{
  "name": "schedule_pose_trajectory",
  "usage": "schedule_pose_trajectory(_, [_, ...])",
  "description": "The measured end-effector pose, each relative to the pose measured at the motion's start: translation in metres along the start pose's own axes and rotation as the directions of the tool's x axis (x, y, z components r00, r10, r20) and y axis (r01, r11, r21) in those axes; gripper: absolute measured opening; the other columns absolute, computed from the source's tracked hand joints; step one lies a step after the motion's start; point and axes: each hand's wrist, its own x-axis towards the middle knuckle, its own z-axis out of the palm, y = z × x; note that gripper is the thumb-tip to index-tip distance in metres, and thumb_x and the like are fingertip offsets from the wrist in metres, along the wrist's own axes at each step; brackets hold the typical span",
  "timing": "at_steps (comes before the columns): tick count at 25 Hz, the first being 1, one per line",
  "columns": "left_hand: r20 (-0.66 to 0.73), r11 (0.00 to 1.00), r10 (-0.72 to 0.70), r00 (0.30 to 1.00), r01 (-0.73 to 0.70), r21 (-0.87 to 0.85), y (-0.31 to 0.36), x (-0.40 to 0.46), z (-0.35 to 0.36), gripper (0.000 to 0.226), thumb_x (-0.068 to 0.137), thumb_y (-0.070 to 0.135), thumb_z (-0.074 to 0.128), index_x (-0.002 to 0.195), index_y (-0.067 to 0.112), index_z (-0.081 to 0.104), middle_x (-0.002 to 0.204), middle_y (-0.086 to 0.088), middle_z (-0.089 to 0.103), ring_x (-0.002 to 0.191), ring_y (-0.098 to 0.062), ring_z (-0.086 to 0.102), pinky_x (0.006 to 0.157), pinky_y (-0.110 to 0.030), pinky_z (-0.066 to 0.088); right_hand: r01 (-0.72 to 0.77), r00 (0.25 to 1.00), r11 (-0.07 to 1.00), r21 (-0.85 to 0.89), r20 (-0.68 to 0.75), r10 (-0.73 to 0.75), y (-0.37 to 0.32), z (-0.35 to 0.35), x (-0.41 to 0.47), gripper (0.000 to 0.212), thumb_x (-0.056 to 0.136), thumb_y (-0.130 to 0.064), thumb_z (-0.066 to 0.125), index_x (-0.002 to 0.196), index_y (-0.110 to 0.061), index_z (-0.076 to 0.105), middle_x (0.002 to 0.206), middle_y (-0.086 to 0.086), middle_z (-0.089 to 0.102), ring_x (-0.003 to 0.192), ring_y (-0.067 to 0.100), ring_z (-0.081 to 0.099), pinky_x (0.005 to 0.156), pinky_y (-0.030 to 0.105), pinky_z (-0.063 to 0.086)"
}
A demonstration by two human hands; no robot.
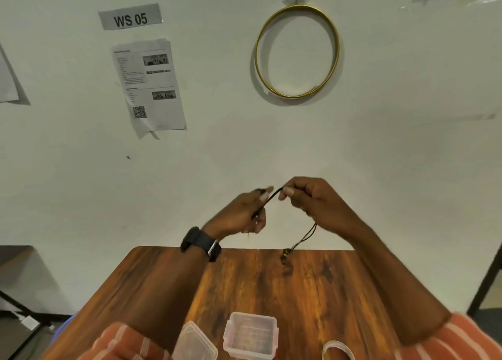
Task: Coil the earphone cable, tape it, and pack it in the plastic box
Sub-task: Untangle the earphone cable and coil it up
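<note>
Both my hands are raised above the far edge of the wooden table (152, 283). My left hand (240, 214), with a black watch on its wrist, pinches the black earphone cable (269, 200). A short taut stretch of cable runs up to my right hand (309, 199), which grips it between thumb and finger. Two thin strands hang from under the right hand down to the earbuds (285, 256), which dangle just over the table. Near the front edge stands the clear plastic box (251, 335), open, with its lid (194, 343) lying to its left. A tape roll (338, 350) shows at the bottom edge.
A white wall stands right behind the table, with a gold hoop (297, 51), a "WS 05" label (130, 17) and a printed sheet (149, 85). A black metal frame (486, 278) rises at the right; dark furniture sits at the lower left.
</note>
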Motion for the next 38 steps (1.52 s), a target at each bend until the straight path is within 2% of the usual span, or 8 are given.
schedule_pose_trajectory(4, [0.273,0.549,0.221,0.936,0.112,-0.828,0.009,-0.020,0.042,0.059,0.105,0.038,0.018,0.139,-0.002,0.046,0.042,0.001,0.027,0.030,-0.007,0.017,0.042,-0.021,0.032,0.028,0.998,0.999,0.019,-0.059,-0.027,0.012,-0.005,0.033,0.023,0.098,-0.015,0.054,0.084,-0.007,0.069,0.052,-0.016,0.050,0.051,0.003,0.036,0.050,0.014,0.030])
schedule_pose_trajectory(8, [-0.126,0.393,0.174,0.977,-0.186,-0.900,0.025,-0.005,0.038,0.058,0.105,0.038,0.026,0.136,-0.006,0.048,0.037,0.005,0.033,0.028,-0.005,0.031,0.044,-0.019,0.039,-0.145,0.987,0.961,0.235,-0.029,0.156,0.067,0.033,0.021,0.021,0.094,-0.026,0.057,0.081,-0.017,0.071,0.058,-0.001,0.044,0.048,0.009,0.034,0.050,0.028,0.026])
schedule_pose_trajectory(13, [-0.526,0.966,0.087,0.846,-0.200,-0.163,0.001,0.021,0.001,0.045,0.106,0.034,0.032,0.143,0.010,0.039,0.046,0.004,0.046,0.069,-0.021,0.074,0.081,-0.041,0.056,-0.294,0.914,0.953,0.074,0.314,0.258,0.085,0.059,-0.017,0.023,0.097,-0.027,0.056,0.109,-0.011,0.067,0.060,0.004,0.053,0.054,0.013,0.050,0.057,0.030,0.044])
schedule_pose_trajectory(17, [-0.243,0.899,0.014,0.970,0.094,0.427,-0.039,0.004,0.013,0.037,0.102,0.040,0.039,0.096,0.010,0.060,0.074,-0.006,0.069,0.053,-0.021,0.067,0.068,-0.054,0.056,-0.205,0.945,0.972,-0.118,0.234,0.227,0.063,0.034,-0.005,0.020,0.096,-0.027,0.058,0.092,-0.017,0.075,0.060,-0.012,0.058,0.056,0.002,0.052,0.056,0.020,0.043])
schedule_pose_trajectory(21, [0.084,0.972,-0.106,0.991,0.121,-0.200,-0.051,-0.013,0.044,0.048,0.105,0.038,0.034,0.113,0.001,0.063,0.073,-0.007,0.070,0.032,-0.014,0.032,0.043,-0.029,0.044,-0.053,0.985,0.995,-0.085,0.161,0.066,0.058,0.022,0.011,0.019,0.093,-0.017,0.062,0.087,-0.006,0.076,0.079,-0.004,0.073,0.068,-0.002,0.063,0.065,0.012,0.044])
schedule_pose_trajectory(25, [0.224,0.462,0.002,0.974,0.198,-0.864,-0.064,-0.022,0.061,0.051,0.103,0.037,0.032,0.105,-0.005,0.060,0.048,0.001,0.044,0.026,-0.002,0.032,0.035,-0.019,0.036,-0.083,0.996,0.982,0.171,-0.022,0.088,0.089,0.039,0.008,0.011,0.091,-0.014,0.065,0.084,-0.009,0.071,0.075,0.005,0.067,0.069,0.017,0.058,0.067,0.025,0.043])
schedule_pose_trajectory(31, [0.299,0.042,0.192,0.935,0.297,-0.954,-0.079,-0.016,0.066,0.047,0.103,0.043,0.026,0.086,0.006,0.049,0.043,0.003,0.031,0.027,-0.009,0.029,0.035,-0.020,0.037,-0.431,0.901,0.770,0.471,0.170,0.400,0.123,0.074,-0.011,0.085,0.077,-0.077,0.053,0.106,0.002,0.067,0.095,0.020,0.056,0.092,0.033,0.053,0.087,0.046,0.043])
schedule_pose_trajectory(38, [0.176,0.151,-0.105,0.979,0.191,-0.970,-0.090,-0.013,0.062,0.041,0.099,0.030,0.043,0.073,0.002,0.057,0.036,0.002,0.036,0.024,-0.009,0.038,0.038,-0.022,0.046,-0.546,0.834,0.712,0.443,0.200,0.515,0.123,0.066,-0.010,0.033,0.088,-0.041,0.063,0.086,-0.009,0.068,0.086,0.017,0.064,0.083,0.031,0.056,0.069,0.036,0.042])
